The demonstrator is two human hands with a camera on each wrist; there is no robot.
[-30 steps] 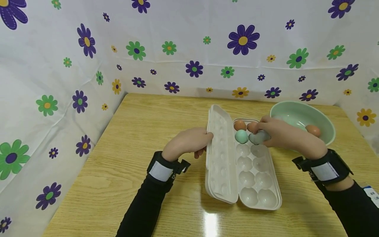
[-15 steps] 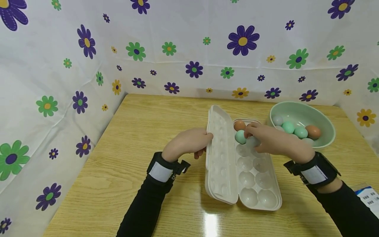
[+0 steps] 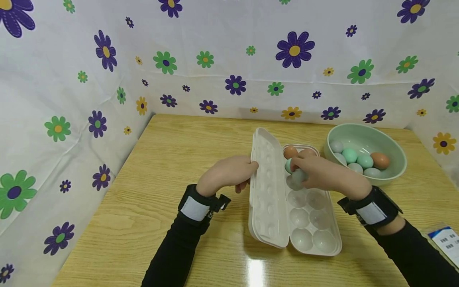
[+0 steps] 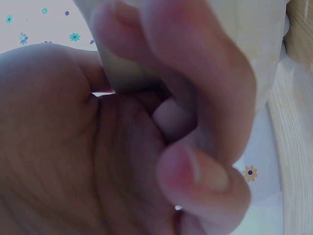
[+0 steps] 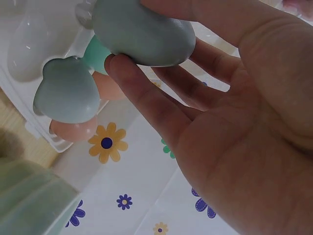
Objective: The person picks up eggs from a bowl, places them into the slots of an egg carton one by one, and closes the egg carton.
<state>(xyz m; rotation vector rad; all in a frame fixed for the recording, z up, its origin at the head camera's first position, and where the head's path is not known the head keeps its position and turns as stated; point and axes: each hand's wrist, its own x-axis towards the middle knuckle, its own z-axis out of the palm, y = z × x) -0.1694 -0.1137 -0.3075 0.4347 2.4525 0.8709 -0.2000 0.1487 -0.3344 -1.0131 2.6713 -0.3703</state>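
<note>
A white egg carton lies unfolded on the table, its raised lid on the left. My left hand grips the lid's outer edge, thumb on top; the left wrist view shows its fingers curled. Between thumb and fingers, my right hand holds a pale grey-blue egg over the carton's left row, beside a mint egg. Two brown eggs sit in the far end. Another grey-blue egg sits in the carton, hidden by my right hand in the head view.
A light green bowl stands right of the carton with several eggs in it, brown, mint and pale grey. A white and blue printed card lies at the right edge. Flower-patterned cloth hangs behind the table.
My right hand has moved left and slightly nearer with the pale egg, from the right row to the left row. This uncovers the eggs in the bowl. My left hand stays on the lid.
</note>
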